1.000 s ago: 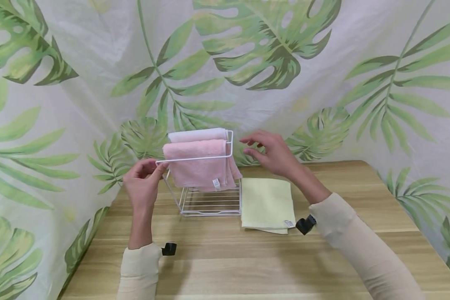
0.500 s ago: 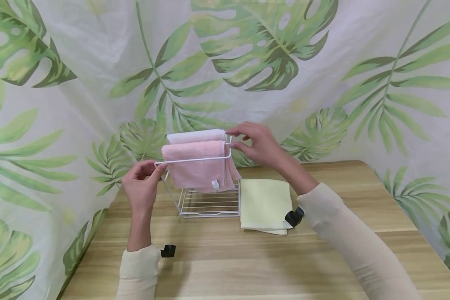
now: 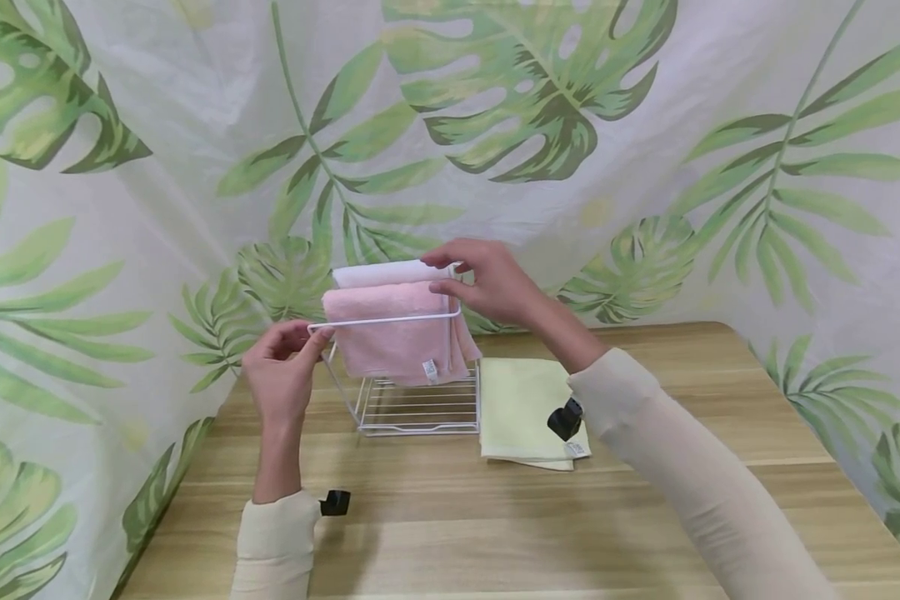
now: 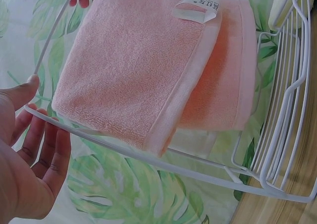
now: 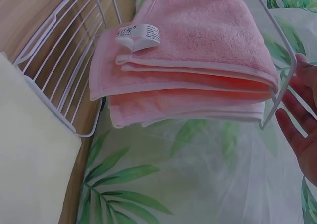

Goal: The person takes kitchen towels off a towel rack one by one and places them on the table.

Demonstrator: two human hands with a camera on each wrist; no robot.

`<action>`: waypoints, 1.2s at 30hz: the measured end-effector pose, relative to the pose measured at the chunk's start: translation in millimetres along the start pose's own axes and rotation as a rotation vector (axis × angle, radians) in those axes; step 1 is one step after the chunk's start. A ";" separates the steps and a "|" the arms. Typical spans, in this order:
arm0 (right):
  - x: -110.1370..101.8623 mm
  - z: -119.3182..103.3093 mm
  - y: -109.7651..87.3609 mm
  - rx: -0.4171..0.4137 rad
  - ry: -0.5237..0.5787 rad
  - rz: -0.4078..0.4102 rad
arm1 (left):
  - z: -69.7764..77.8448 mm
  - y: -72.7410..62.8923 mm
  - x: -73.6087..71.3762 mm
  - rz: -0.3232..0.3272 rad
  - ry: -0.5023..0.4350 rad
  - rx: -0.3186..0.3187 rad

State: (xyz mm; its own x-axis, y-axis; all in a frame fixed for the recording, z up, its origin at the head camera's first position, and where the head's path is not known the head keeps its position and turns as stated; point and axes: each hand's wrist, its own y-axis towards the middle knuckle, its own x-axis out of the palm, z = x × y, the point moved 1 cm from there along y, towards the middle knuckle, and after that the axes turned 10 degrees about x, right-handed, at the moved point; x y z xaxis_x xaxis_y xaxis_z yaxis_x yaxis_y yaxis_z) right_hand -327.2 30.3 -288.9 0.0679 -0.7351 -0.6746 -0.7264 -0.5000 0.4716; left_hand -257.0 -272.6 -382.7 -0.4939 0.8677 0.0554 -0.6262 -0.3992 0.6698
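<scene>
A white wire rack (image 3: pixel 390 320) stands on the wooden table, its upper part leaning toward me. Over its upper bars hang a folded pink towel (image 3: pixel 390 346), with a white tag near its lower edge, and a white towel (image 3: pixel 386 273) behind it. My left hand (image 3: pixel 281 371) pinches the rack's upper left corner between thumb and fingers. At the upper right, my right hand (image 3: pixel 498 279) reaches over the rack's side wire, its loose fingers at the white towel and the thumb right at the top of the pink one. In the right wrist view its fingers (image 5: pixel 297 115) lie beside the wire corner.
A folded yellow cloth (image 3: pixel 525 396) lies on the wooden table (image 3: pixel 435 517), close against the rack's right side. Leaf-printed fabric (image 3: pixel 592 200) hangs behind and to both sides. A small black camera is worn at each sleeve cuff.
My right hand has come in leftward from beside the rack, past its right side wire to the tops of the towels. The left hand keeps its hold on the corner; rack and towels look unmoved.
</scene>
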 end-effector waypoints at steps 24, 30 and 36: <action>29.8 -18.0 33.5 0.064 -0.015 -0.143 | 0.1 0.5 0.6 0.000 0.016 0.007; 34.7 -22.4 39.1 0.081 -0.096 -0.179 | -0.5 1.7 -0.1 -0.004 0.019 0.011; 39.4 -23.3 43.4 0.114 -0.112 -0.203 | -0.8 1.4 0.7 -0.002 0.017 0.016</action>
State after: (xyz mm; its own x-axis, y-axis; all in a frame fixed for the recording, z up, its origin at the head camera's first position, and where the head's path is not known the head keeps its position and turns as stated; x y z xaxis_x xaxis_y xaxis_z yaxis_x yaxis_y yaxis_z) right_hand -340.0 -31.0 -281.8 0.1490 -0.5663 -0.8106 -0.7784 -0.5727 0.2571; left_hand -258.7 -272.8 -382.3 -0.5029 0.8634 0.0420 -0.6172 -0.3927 0.6818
